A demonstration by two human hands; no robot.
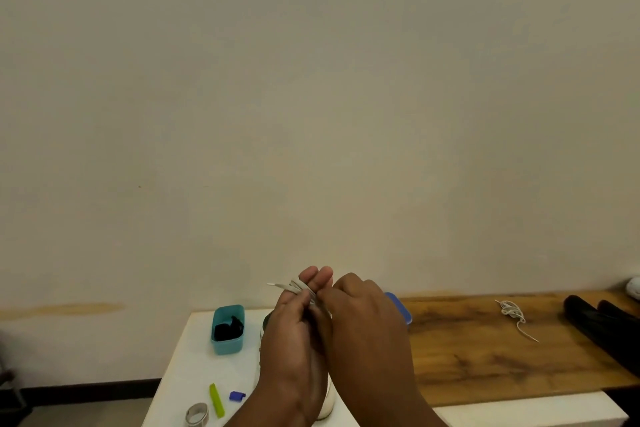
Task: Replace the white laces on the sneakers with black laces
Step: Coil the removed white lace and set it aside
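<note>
Up close, a person's left hand (294, 333) and right hand (363, 326) meet above a white sneaker (327, 406), both working a white lace (294, 287) wound in loops around the left hand's raised fingers (313, 277). The left grip is wrapped by the lace, its fingers close together; the right grip pinches the lace against the left hand, fingers curled tight. Most of the sneaker lies hidden beneath the two hands on the white desk (194, 367). Just left of the left hand stands a teal box (227, 340) holding black laces (228, 329). Below it, near the left wrist, lie a green clip (216, 399), a small blue piece (237, 395) and a roll of tape (196, 413). Well to the right of the right hand, a second white lace (514, 316) lies bundled on a wooden board (485, 357), with a dark object (602, 326) beyond it.
</note>
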